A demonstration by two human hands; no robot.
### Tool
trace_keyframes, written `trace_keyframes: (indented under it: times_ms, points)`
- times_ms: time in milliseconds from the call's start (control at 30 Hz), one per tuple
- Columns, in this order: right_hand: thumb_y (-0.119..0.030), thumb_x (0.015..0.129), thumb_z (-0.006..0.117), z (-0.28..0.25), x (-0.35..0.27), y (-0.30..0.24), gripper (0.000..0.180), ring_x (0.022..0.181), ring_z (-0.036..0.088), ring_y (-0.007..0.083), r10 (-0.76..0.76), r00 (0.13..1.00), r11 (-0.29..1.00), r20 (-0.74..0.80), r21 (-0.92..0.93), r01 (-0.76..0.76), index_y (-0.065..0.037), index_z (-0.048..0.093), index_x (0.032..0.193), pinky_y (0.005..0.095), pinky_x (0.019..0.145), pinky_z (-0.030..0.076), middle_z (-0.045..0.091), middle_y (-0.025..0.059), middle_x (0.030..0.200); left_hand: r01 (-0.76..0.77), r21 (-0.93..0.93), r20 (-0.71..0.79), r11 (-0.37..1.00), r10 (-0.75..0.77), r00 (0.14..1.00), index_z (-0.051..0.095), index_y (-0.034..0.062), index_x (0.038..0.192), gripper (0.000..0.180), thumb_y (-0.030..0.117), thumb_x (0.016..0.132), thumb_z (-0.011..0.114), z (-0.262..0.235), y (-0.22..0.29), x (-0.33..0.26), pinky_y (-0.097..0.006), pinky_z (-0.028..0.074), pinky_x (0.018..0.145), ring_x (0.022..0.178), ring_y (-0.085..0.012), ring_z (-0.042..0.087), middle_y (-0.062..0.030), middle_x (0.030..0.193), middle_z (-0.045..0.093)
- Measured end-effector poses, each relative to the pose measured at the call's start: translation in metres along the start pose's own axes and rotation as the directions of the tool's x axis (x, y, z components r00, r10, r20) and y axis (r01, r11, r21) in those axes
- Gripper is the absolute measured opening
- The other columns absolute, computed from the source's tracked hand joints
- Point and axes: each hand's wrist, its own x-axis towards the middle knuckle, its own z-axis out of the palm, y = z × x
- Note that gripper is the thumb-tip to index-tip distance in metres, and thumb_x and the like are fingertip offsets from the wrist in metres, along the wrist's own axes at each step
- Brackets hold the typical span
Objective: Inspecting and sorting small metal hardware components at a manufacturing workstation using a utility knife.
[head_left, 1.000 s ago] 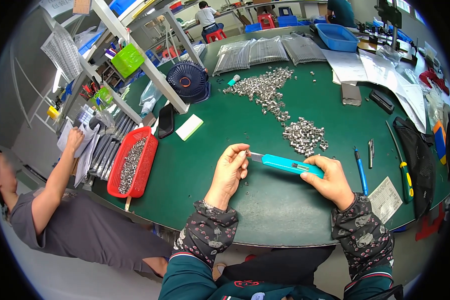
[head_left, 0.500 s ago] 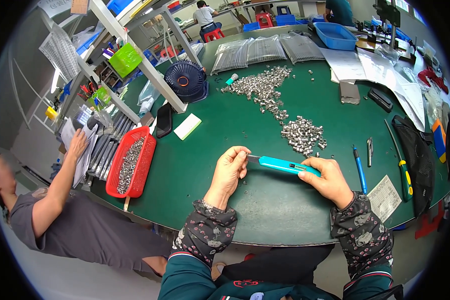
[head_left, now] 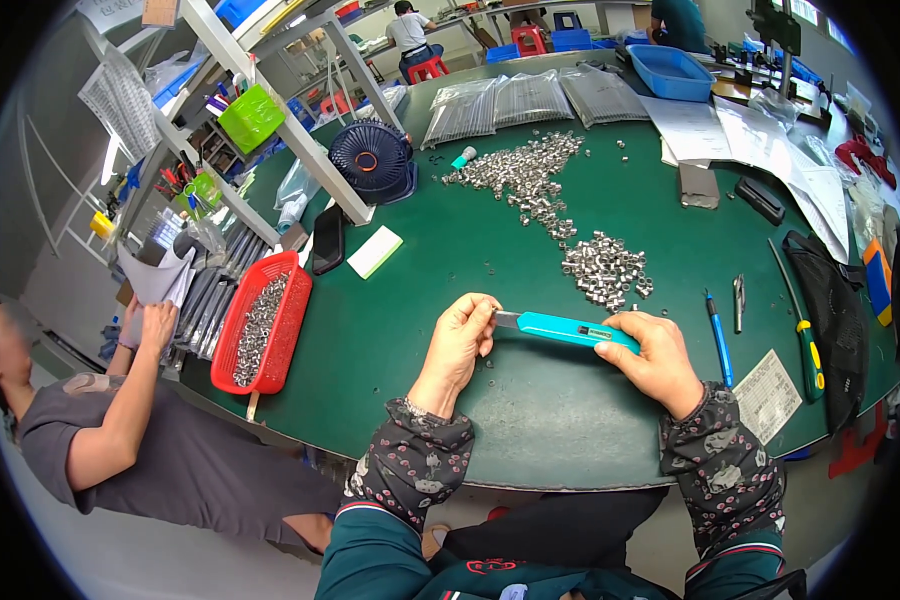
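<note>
My right hand (head_left: 658, 362) is wrapped round the turquoise handle of a utility knife (head_left: 562, 330), its thumb along the near side. The knife's blade points left, and its tip meets the fingertips of my left hand (head_left: 456, 345). That hand is closed in a pinch; a tiny piece shows at the fingertips, too small and covered to name. Beyond my hands lies a small heap of short shiny metal sleeves (head_left: 606, 270). A larger spread of the same sleeves (head_left: 520, 172) runs farther back on the green table (head_left: 410, 300).
At left stand a red basket (head_left: 298, 320) of small metal parts, a phone (head_left: 328, 240), a notepad (head_left: 375, 252) and a fan (head_left: 372, 160). Right are a blue pen (head_left: 718, 340), a screwdriver (head_left: 811, 362) and papers. A co-worker (head_left: 130, 420) handles sheets at far left.
My hands and the knife stay almost in place. The co-worker's hand has come down, and both their hands are now at the papers.
</note>
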Motion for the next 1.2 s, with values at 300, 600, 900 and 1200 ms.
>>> trace_keyframes:
  times_ms: [300, 600, 900, 1200]
  points:
    - [-0.027, 0.073, 0.063, -0.0004, -0.0002, -0.0020, 0.029, 0.066, 0.057, 0.0290, -0.035, 0.999, 0.998, -0.021, -0.048, 0.034, -0.002, 0.061, 0.087, 0.0363, 0.058, 0.043, 0.060, 0.0120, 0.076, -0.001, 0.058, -0.023, 0.998, 0.002, 1.000, 0.055, 0.0056, 0.082, 0.019, 0.022, 0.089, 0.051, 0.0004, -0.0001, -0.0004, -0.015, 0.035, 0.043, 0.054, -0.0026, 0.041, 0.0024, 0.066, 0.046]
    - [-0.027, 0.073, 0.063, 0.0003, -0.0005, -0.0012, 0.029, 0.066, 0.057, 0.0286, -0.041, 0.999, 0.998, -0.027, -0.053, 0.040, -0.003, 0.061, 0.087, 0.0366, 0.058, 0.043, 0.059, 0.0115, 0.076, 0.007, 0.038, -0.008, 0.999, -0.006, 1.000, 0.053, 0.0059, 0.078, 0.023, 0.025, 0.090, 0.049, -0.0003, -0.0002, 0.0000, -0.016, 0.034, 0.042, 0.052, -0.0032, 0.040, 0.0018, 0.064, 0.045]
    - [-0.027, 0.072, 0.063, 0.0004, -0.0008, 0.0003, 0.028, 0.065, 0.057, 0.0284, -0.061, 0.997, 0.996, -0.038, -0.069, 0.058, -0.003, 0.061, 0.086, 0.0368, 0.057, 0.043, 0.058, 0.0110, 0.074, 0.037, 0.037, 0.001, 0.999, -0.037, 0.999, 0.051, 0.0062, 0.076, 0.025, 0.028, 0.089, 0.049, -0.0005, 0.0019, 0.0005, -0.017, 0.032, 0.042, 0.050, -0.0036, 0.035, 0.0027, 0.062, 0.041]
    - [-0.025, 0.070, 0.064, -0.0003, -0.0007, -0.0005, 0.028, 0.065, 0.056, 0.0284, -0.096, 0.995, 0.992, -0.040, -0.091, 0.092, -0.003, 0.061, 0.086, 0.0355, 0.057, 0.043, 0.058, 0.0111, 0.074, 0.149, -0.022, 0.026, 0.989, -0.148, 0.989, 0.049, 0.0069, 0.072, 0.026, 0.026, 0.089, 0.049, -0.0039, 0.0066, 0.0003, -0.016, 0.024, 0.038, 0.047, -0.0028, 0.031, 0.0037, 0.059, 0.039]
